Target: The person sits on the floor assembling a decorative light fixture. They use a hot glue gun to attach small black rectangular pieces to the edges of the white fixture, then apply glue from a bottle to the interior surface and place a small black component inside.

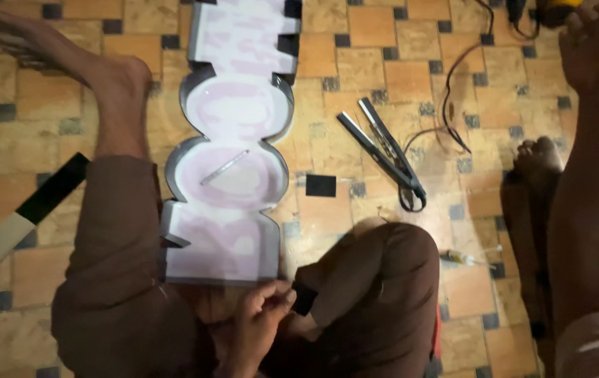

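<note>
A long sign of joined metal-rimmed letters with a white and pink face (233,112) lies on the tiled floor between my legs in brown trousers. My left hand (263,315) is at its near right corner, fingers bent and pinched on the metal rim (271,269). My right hand (301,323) is mostly hidden against my right knee (383,273), next to a small black piece (304,299). A thin metal strip (224,166) lies loose on the sign's face.
Long metal shears (383,150) and a black cable (453,105) lie right of the sign. A syringe-like tube (464,259) and a black square (320,185) are on the tiles. Another person's leg (587,210), foot (538,161) and hand (597,42) fill the right. A black-and-white board (19,224) lies left.
</note>
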